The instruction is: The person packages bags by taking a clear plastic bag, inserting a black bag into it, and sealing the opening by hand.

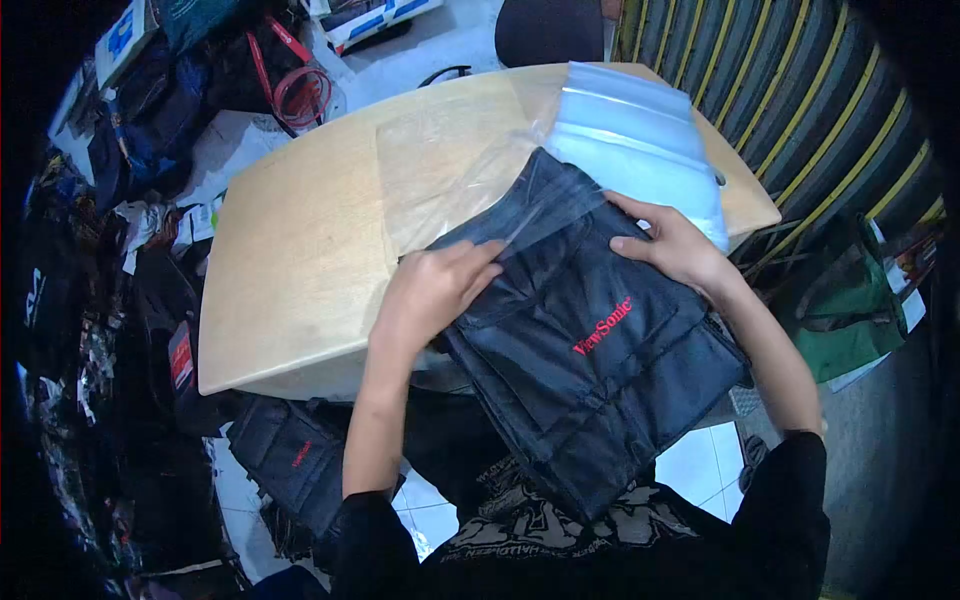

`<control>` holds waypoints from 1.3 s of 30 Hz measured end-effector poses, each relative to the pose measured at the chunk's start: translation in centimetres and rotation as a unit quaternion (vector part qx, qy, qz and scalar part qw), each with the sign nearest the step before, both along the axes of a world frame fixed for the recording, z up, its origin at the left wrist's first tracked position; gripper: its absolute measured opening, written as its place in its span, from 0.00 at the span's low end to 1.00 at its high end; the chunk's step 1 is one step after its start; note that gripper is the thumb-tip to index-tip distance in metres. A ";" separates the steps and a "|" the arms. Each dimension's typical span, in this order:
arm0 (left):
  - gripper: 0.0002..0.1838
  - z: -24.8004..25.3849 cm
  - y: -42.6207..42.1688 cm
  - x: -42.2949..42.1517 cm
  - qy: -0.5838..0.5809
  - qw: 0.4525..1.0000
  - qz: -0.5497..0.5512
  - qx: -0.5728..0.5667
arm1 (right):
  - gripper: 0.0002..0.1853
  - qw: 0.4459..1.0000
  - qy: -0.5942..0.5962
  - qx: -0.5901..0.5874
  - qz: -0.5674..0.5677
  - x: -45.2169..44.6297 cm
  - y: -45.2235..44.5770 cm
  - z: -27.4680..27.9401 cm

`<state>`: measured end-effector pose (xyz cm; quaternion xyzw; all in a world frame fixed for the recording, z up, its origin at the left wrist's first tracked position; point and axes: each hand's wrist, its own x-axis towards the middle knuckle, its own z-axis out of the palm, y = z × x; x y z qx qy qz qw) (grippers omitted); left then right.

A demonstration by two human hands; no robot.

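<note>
A black bag with red "ViewSonic" lettering lies tilted over the table's near edge, against the person's front. Its upper end is inside a clear plastic sleeve that spreads over the wooden tabletop. My left hand is closed, its fingers pinching the plastic edge at the bag's left side. On the other side, my right hand holds the bag's upper right edge and the plastic between thumb and fingers. A stack of clear plastic sleeves lies just beyond my right hand.
The wooden table has a curved far edge. Another black bag with red lettering is below it at the left. Dark bags and wrapped items crowd the left side. A green bag stands at the right, near striped coiled material.
</note>
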<state>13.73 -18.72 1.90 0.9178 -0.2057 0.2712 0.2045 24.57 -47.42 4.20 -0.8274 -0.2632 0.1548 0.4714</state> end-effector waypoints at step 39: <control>0.10 -10.1 2.4 -8.1 0.160 0.653 -0.066 -0.738 | 0.33 0.988 -0.092 -0.127 0.002 -0.7 0.0 -1.1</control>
